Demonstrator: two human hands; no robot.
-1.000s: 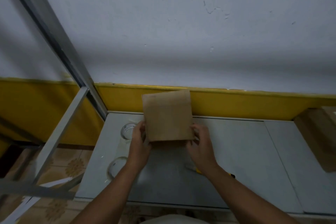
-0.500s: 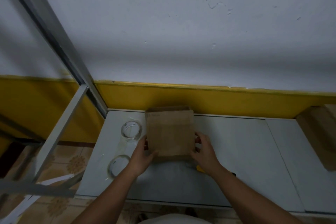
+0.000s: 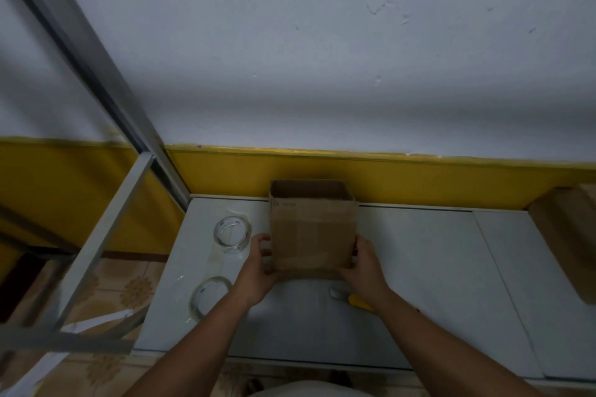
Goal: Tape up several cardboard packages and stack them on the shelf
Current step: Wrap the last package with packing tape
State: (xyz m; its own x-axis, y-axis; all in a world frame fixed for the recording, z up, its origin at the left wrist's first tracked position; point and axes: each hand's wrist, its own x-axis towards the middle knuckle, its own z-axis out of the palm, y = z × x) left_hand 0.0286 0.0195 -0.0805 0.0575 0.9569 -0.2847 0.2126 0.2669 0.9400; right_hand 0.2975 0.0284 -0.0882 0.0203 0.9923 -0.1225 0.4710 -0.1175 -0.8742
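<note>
Head view: small brown cardboard box (image 3: 311,232), top open, upright on white tabletop (image 3: 419,267) by yellow wall band (image 3: 419,177). Left hand (image 3: 258,264), right hand (image 3: 364,264) clasped opposite lower sides. Judged light, stiff, crushable; hold low, at corners.

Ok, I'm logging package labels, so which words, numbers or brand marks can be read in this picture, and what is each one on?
Small dark print near the upper left corner of the cardboard box, which the left hand and right hand grip by its sides: too small and blurred to read.
No other text, label, number or sign shows, including on the second box at the right.
</note>
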